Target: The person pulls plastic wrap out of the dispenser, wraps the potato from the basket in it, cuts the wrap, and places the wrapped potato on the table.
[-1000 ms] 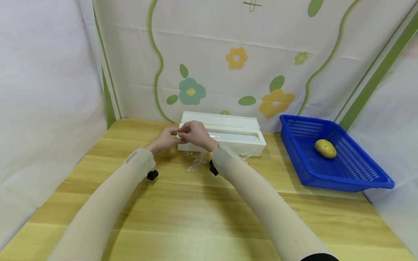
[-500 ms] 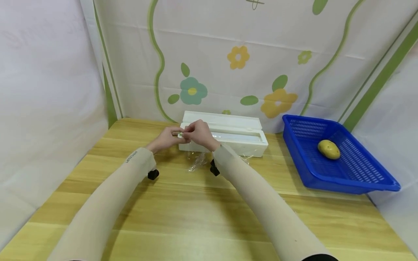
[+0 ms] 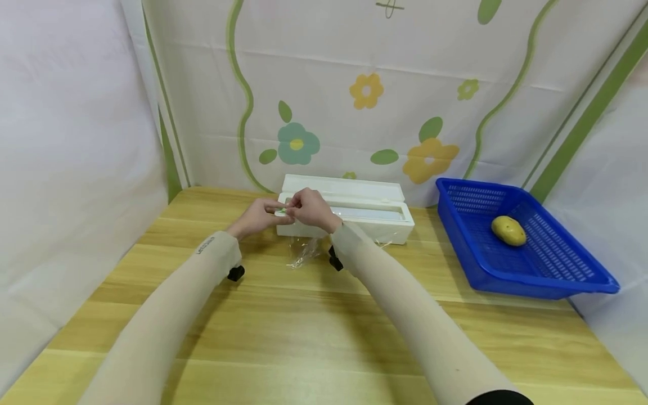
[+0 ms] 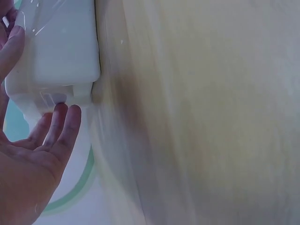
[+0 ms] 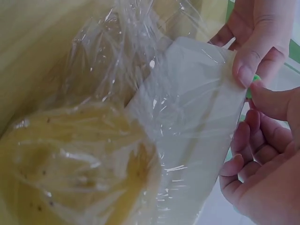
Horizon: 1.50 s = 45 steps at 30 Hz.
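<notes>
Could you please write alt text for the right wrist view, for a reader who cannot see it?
A person's left-hand grip and right-hand grip meet at a small green piece by the edge of a white box. A potato covered by wrinkled clear film fills the lower left; film also lies across the box.
</notes>
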Available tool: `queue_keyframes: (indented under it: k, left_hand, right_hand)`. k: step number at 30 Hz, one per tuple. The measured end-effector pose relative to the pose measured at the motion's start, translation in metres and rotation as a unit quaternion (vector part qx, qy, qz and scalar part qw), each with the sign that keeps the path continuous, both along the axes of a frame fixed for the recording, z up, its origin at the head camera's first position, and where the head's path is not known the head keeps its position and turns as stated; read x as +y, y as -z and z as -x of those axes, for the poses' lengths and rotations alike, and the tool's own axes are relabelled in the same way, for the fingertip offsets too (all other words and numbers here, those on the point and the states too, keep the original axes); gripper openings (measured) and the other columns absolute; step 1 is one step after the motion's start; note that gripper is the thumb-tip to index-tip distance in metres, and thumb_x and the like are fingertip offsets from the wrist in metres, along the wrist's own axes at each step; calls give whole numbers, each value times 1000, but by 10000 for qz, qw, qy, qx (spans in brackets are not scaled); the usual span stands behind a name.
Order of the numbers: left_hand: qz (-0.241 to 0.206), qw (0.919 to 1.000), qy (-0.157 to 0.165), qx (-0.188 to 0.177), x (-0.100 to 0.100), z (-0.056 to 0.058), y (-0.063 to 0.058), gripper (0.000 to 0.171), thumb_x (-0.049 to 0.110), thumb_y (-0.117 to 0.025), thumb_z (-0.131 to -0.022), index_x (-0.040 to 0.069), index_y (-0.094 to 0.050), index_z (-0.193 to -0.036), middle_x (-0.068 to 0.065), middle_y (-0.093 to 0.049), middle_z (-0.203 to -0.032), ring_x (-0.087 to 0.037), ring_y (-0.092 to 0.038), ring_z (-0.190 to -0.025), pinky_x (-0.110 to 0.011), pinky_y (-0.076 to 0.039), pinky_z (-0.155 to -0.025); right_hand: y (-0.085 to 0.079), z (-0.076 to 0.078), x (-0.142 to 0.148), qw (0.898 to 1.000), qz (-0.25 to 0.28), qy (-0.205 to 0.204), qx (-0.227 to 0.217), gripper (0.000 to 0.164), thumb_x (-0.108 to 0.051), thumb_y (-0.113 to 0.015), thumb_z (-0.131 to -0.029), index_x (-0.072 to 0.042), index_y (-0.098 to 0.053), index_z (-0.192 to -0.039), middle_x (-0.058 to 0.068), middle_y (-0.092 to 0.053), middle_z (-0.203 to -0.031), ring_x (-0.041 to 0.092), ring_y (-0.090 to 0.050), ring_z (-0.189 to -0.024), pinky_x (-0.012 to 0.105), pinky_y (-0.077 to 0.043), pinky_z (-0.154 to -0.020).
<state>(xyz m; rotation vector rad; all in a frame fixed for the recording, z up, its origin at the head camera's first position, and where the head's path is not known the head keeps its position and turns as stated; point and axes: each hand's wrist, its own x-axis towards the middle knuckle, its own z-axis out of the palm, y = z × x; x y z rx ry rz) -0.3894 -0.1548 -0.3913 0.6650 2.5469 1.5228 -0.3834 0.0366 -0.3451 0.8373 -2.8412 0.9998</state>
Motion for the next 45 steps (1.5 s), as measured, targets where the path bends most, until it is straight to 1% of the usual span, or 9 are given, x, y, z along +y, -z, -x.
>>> queue_keyframes:
  k: [5, 9, 15, 21, 25, 32, 39, 42, 45]
  left_hand:
    - [221, 9997, -40, 135, 1, -1, -2, 40, 36, -80, -84, 17, -73, -119, -2, -59, -129, -26, -59, -110, -44, -49, -86]
    - [372, 9991, -152, 120, 0, -3, -4, 46, 40, -81, -82, 17, -72, -120, -5, -57, -133, -29, -59, -108, -44, -51, -83]
    - [490, 9983, -291, 136, -1, -2, -6, 49, 45, -81, -80, 15, -73, -119, -10, -49, -144, -31, -57, -113, -46, -49, -89]
    - [554, 9977, -313, 231, -1, -1, -4, 48, 43, -82, -80, 14, -73, -118, -11, -50, -143, -29, -60, -109, -44, -51, -86]
    - [563, 9978, -282, 229, -1, 0, -3, 50, 43, -81, -80, 13, -72, -119, -11, -51, -142, -30, -60, -109, -43, -52, -86]
    - [566, 9977, -346, 143, -2, -3, -4, 51, 44, -81, -80, 13, -71, -121, -11, -51, -142, -30, -59, -110, -44, -52, -85]
    - [524, 9982, -283, 122, -1, -4, -5, 47, 42, -81, -80, 16, -73, -119, -7, -55, -138, -28, -61, -109, -42, -53, -83]
    - [471, 9985, -284, 81, 0, -5, -5, 46, 41, -82, -80, 16, -73, -118, -8, -55, -139, -28, -61, -108, -41, -54, -80]
    - [418, 9987, -287, 23, 0, -5, -5, 46, 40, -82, -80, 16, -73, -118, -10, -54, -140, -26, -63, -101, -38, -54, -71]
  right_hand:
    - [2, 1, 2, 10000, -25, -19, -7, 12, -12, -68, -94, -2, -73, -88, 3, -65, -73, 13, -50, -58, 24, -42, -55]
    - [3, 1, 4, 9999, -80, -135, -19, 12, -12, -67, -95, -3, -73, -90, 2, -65, -73, 12, -51, -59, 24, -43, -55]
    - [1, 2, 8, 9997, -199, -124, 10, 10, -11, -67, -94, -5, -73, -88, 2, -65, -74, 13, -52, -60, 25, -44, -56]
    - [1, 1, 10, 9986, -477, -129, 164, 10, -12, -67, -94, -6, -73, -89, 2, -66, -76, 13, -53, -61, 25, -45, -57]
    - [1, 0, 11, 9981, -558, -108, 248, 9, -10, -66, -94, -6, -73, -89, 1, -66, -77, 14, -54, -62, 25, -45, -58]
    - [0, 0, 12, 9965, -663, -152, 492, 12, -8, -63, -95, -7, -73, -88, 0, -65, -76, 14, -52, -58, 25, -44, -56]
    - [2, -1, 15, 9967, -690, -79, 415, 9, -10, -67, -94, -8, -73, -88, 0, -64, -72, 13, -53, -57, 25, -45, -55]
    - [1, -1, 16, 9972, -651, -82, 353, 9, -10, -67, -94, -7, -73, -89, 0, -65, -74, 14, -56, -60, 26, -46, -57]
    - [-1, -2, 17, 9974, -630, -122, 325, 10, -10, -66, -94, -5, -73, -89, 1, -66, -77, 15, -57, -62, 26, -47, -60]
